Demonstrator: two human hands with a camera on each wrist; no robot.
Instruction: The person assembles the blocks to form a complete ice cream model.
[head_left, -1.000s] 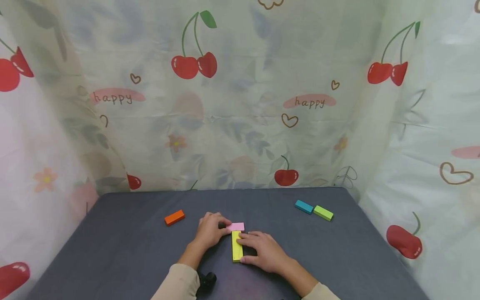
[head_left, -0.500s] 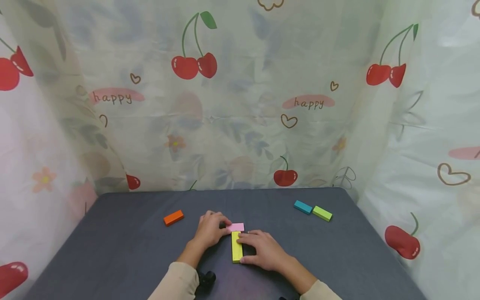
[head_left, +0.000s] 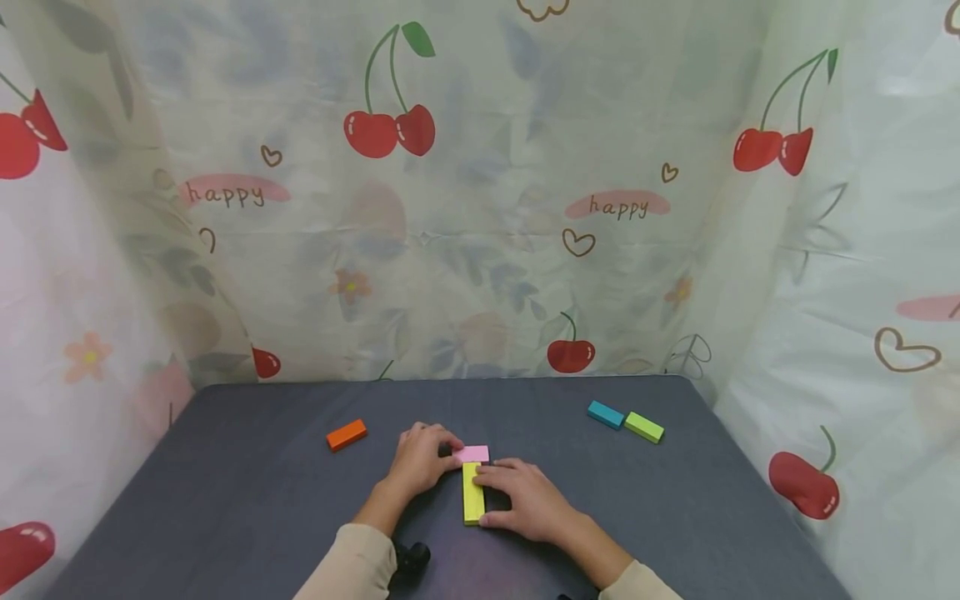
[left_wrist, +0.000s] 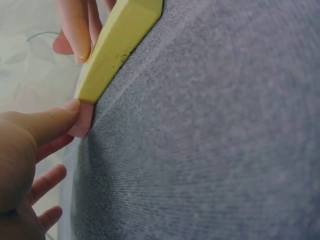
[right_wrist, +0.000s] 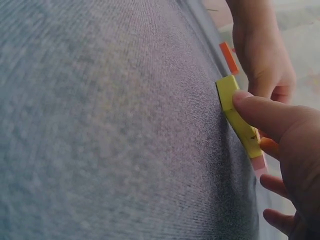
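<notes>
A pink block (head_left: pixel 474 453) lies crosswise on the dark grey cloth, and a long yellow block (head_left: pixel 472 498) runs from its near side toward the person, making a T-like shape. My left hand (head_left: pixel 420 458) pinches the pink block's left end between thumb and forefinger. With thumb and fingers set at the two ends of its long side, my right hand (head_left: pixel 528 502) holds the yellow block. The left wrist view has the end of the yellow block (left_wrist: pixel 107 60) right against the pink block (left_wrist: pixel 85 120), whose far part the left thumb hides.
An orange block (head_left: pixel 347 435) lies to the left. At the back right, a blue block (head_left: pixel 606 414) and a lime green block (head_left: pixel 645 427) lie nearly end to end. Patterned curtains (head_left: pixel 465 250) stand behind the table (head_left: pixel 262 517) and on both sides.
</notes>
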